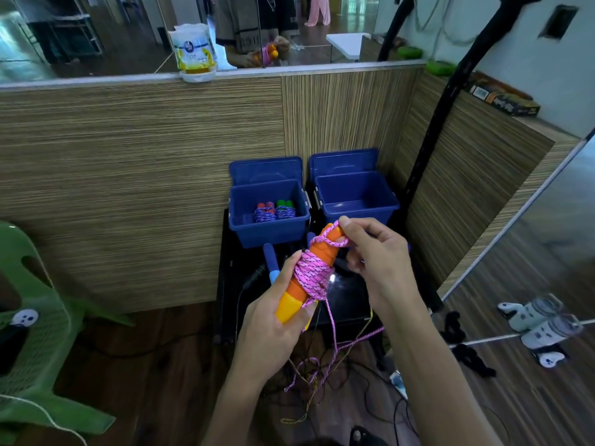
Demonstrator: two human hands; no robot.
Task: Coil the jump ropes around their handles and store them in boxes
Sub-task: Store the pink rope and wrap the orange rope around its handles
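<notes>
Left hand [273, 317] grips the orange handles [297, 291] at centre, right hand [370, 252] pinches a pink rope [314, 272] loop over their tip, slack hanging toward 6 o'clock; two coiled ropes [275, 212] sit in the left box [269, 233], right box [357, 204] at 12 looks empty.

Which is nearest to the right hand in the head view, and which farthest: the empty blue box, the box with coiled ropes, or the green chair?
From the right hand:
1. Empty blue box, just above and behind the fingers.
2. Box with coiled ropes, up and to the left.
3. Green chair, at the far left edge of the view.
</notes>
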